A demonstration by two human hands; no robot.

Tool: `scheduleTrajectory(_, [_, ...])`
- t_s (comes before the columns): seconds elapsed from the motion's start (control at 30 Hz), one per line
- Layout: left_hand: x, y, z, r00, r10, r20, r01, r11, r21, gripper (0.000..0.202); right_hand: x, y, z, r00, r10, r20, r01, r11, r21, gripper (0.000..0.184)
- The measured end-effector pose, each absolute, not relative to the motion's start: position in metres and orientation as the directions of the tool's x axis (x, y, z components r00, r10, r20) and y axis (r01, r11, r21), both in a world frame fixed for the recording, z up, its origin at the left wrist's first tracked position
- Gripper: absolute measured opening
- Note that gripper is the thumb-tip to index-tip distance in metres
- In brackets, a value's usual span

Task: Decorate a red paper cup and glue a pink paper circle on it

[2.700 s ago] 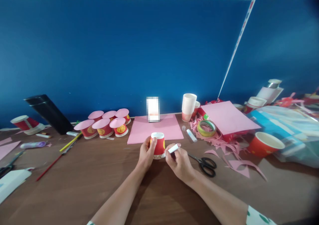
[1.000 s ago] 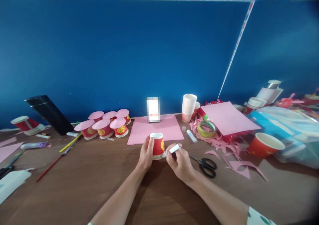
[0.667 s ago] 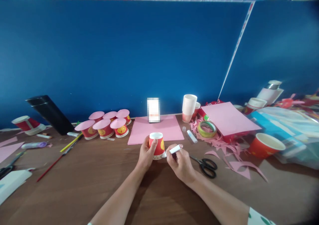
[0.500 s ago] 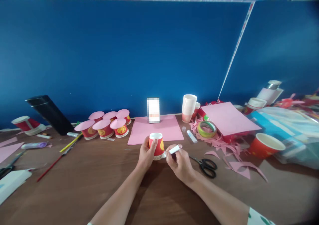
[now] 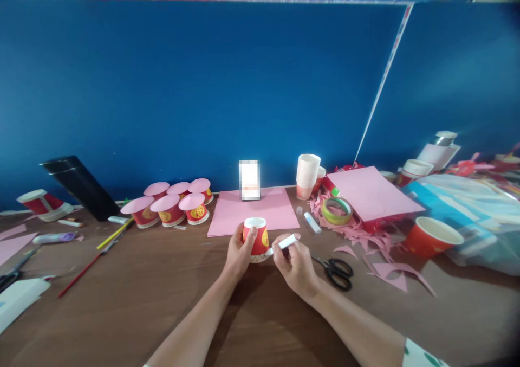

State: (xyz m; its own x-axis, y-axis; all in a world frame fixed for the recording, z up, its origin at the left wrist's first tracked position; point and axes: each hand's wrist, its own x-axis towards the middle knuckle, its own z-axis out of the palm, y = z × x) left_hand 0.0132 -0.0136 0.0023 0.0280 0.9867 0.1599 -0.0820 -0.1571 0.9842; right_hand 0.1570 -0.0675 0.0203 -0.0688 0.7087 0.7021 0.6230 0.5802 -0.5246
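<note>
- The red cup [image 5: 259,246] stood upside down in front of the person, its white base upward; it serves here as landmark.
- The left hand [image 5: 238,253] had its grip clamped on the cup's left side, thumb across the front. A second earlier that thumb lay back along the cup's edge.
- The yellow emblem [image 5: 265,239] showed more fully than in the earliest view, so the cup had apparently been turned a little, bringing a different stretch of brim [image 5: 259,258] to the pen.
- The right hand [image 5: 298,264], just right of the cup, had its grip closed around a white pen [image 5: 288,241], angled down at the brim, which bore a zigzag line. Whether the tip touched was hard to tell.
- Pink sheets [image 5: 227,215] lay behind the cup; six pink-topped cups [image 5: 197,211] stood to its left.
- Scissors [image 5: 340,273] lay right of the cup on the tabletop [image 5: 162,302], beyond the right hand.
</note>
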Motion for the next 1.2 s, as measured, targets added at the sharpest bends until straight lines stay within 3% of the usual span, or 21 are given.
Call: scheduleTrajectory(1.2, [0.0166,-0.0176,0.0109,0.014,0.994,0.109,-0.177,-0.105,0.979,0.047,0.1587,-0.0664,0.0205,-0.069,0.728,0.682,0.623,0.565,-0.541,0.013])
